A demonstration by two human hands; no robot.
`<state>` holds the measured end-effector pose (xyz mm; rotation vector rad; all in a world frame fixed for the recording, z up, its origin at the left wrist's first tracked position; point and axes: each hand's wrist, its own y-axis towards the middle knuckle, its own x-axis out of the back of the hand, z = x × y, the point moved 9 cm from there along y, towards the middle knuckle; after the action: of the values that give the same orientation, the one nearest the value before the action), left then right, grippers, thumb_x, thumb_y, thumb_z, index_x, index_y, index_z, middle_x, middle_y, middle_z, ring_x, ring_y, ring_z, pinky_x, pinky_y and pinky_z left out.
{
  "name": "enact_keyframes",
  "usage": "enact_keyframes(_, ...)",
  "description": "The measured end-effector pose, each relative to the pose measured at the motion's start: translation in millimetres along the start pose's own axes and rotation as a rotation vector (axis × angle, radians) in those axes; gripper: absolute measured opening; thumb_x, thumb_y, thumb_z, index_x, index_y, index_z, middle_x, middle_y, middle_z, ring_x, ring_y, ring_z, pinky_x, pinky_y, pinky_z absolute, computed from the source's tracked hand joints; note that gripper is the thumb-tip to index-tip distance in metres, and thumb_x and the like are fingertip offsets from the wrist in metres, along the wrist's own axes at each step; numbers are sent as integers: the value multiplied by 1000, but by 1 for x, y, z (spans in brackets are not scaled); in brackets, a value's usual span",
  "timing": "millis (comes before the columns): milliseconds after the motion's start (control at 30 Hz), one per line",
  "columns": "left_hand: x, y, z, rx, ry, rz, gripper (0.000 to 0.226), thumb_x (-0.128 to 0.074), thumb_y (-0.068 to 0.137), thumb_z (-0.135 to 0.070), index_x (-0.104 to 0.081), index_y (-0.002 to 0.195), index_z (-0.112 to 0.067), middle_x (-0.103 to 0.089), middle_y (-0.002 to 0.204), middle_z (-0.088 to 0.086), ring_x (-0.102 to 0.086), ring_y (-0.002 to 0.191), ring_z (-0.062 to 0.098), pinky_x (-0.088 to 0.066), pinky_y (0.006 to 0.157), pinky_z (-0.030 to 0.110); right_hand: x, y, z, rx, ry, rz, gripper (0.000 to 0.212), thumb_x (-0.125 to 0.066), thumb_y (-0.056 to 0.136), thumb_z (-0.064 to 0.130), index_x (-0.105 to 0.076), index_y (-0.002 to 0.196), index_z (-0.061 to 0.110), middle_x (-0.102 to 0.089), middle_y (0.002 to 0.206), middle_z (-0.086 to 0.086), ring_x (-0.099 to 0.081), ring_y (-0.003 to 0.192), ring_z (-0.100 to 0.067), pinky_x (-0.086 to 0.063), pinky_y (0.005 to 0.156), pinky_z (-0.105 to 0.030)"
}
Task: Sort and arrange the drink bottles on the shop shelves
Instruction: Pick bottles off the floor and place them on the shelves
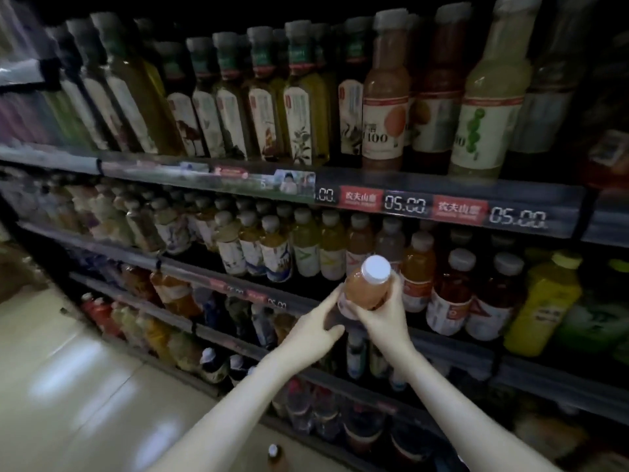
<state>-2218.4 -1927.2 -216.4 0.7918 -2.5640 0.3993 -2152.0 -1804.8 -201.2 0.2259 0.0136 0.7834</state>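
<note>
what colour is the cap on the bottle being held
White: the cap sits on the pinkish-orange drink bottle in the right hand, clearest in the head view.

- "100" on the label of the pink juice bottle (384, 97) standing up in front of me.
- "05.00", twice, in pale digits on the price rail (565, 206) below it.
- "农夫山泉" on the two red tags (360, 198) on that rail.

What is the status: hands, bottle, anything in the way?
Right hand has grip on bottle, held off the shelf. Left hand open, finger touching bottle low. Row behind is crowded; free slot not visible.
</note>
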Motion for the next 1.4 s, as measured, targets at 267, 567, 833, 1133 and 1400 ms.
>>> enact_keyframes(267, 44, 55, 15, -83, -11, 171, 70, -49, 100, -17, -9, 150, -44, -30, 154, -4, -30, 142, 16, -38, 108, 29, -39, 48, -34, -164, -164, -248, 28, -75, 81, 8, -61, 100, 23, -66, 94, 10, -63, 88, 2, -51, 82, -26)
enact_keyframes(567, 59, 107, 29, -88, 83, 180, 51, -41, 101, -16, -28, 150, -23, -41, 148, 6, -40, 134, 20, -31, 94, 17, -61, 85, -54, -357, -333, -299, 39, -66, 89, 21, -50, 121, 5, -58, 105, -6, -59, 101, -24, -46, 79, -29)
enact_keyframes(833, 47, 115, 33, -91, 99, 153, 42, -42, 99, -20, -38, 141, -21, -53, 135, 7, -51, 120, 19, -40, 92, 24, -60, 79, -42, -357, -438, -255, 11, -58, 94, 23, -48, 97, 22, -55, 84, 7, -60, 89, -16, -48, 75, -25)
enact_keyframes(1133, 16, 65, -26, -259, 269, 164, 45, -45, 99, -22, -37, 144, -20, -51, 138, 6, -52, 122, 21, -44, 97, 28, -3, 20, 21, -114, -662, -223, 58, -58, 95, 17, -32, 147, 14, -39, 144, -4, -41, 131, -18, -29, 98, -17)
enact_keyframes(1400, -78, -6, -196, -555, 267, 59, 37, -52, 95, -20, -52, 132, -21, -57, 131, -1, -56, 118, 14, -42, 98, 24, 152, -72, 139, 87, -698, -352, 53, -64, 91, 18, -44, 140, 17, -48, 134, 4, -49, 121, -7, -42, 104, -29)
